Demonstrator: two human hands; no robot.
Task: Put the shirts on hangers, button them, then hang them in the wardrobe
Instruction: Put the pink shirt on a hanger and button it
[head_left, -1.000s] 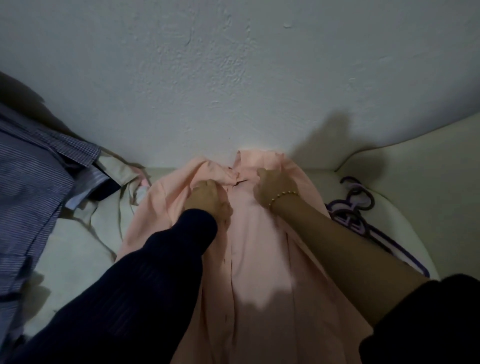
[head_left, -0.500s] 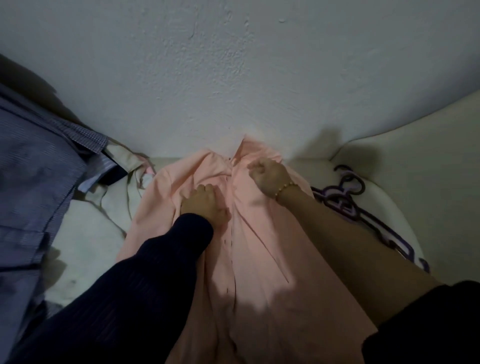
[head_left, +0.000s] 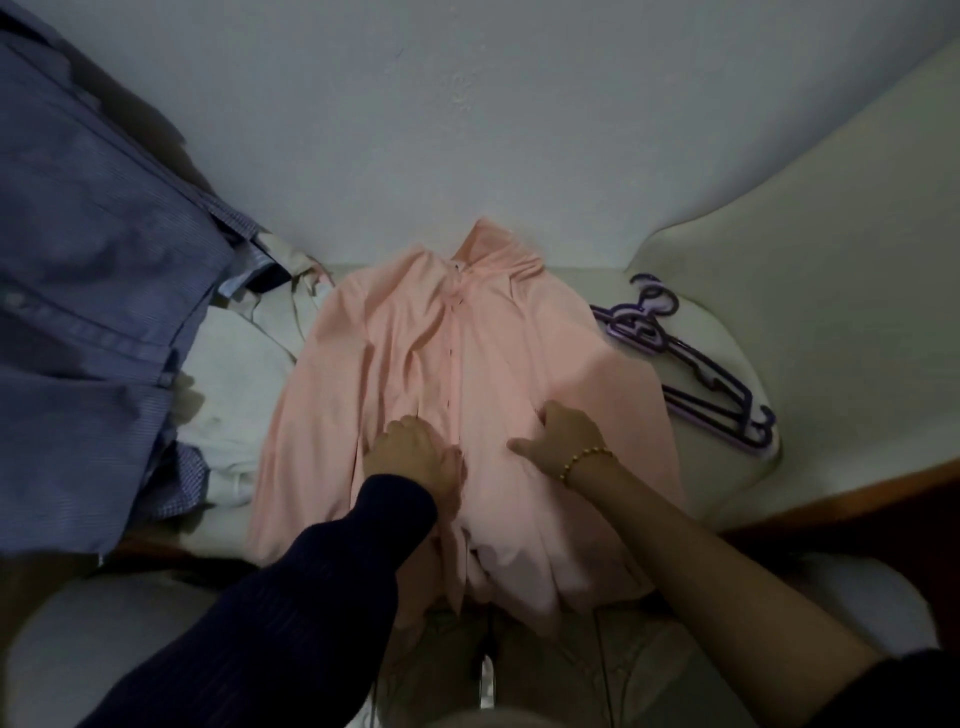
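Observation:
A pink shirt (head_left: 483, 364) lies front up on a pale cushioned surface (head_left: 727, 332), collar toward the wall, its placket running down the middle. My left hand (head_left: 415, 457), in a dark blue sleeve, grips the fabric at the placket's lower part. My right hand (head_left: 561, 436), wearing a bead bracelet, lies on the shirt just right of the placket with its thumb pointing left and its fingers curled into the cloth. Whether a hanger is inside the shirt is hidden.
Purple hangers (head_left: 691, 369) lie stacked to the right of the shirt. A blue striped shirt (head_left: 88, 312) hangs at the left, with a white garment (head_left: 234, 395) and other clothes below it. A white wall (head_left: 467, 104) stands behind. A wooden edge (head_left: 857, 499) runs at the right.
Both hands have moved down the placket from the collar toward the shirt's lower half. The view has pulled back, showing more of the shirt and hangers.

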